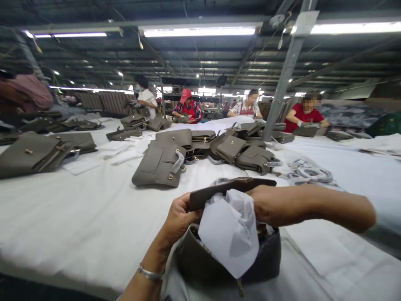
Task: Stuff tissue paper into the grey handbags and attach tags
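A dark olive handbag (263,259) stands unzipped in front of me, with a gold zip pull at its near edge. White crumpled tissue paper (230,234) bulges out of its mouth. My left hand (181,219) grips the left end of the bag's raised flap (216,194), thumb on the near side. From the right, my right hand (269,205) reaches in under the flap beside the paper; its fingers are hidden behind the paper and the flap.
Several similar handbags (161,165) lie heaped across the white-covered table (94,217). Plastic-wrapped straps (308,171) sit coiled at the right, near a metal post (283,83). Flat white sheets (83,163) lie at the left. Co-workers (188,108) handle bags along the far side.
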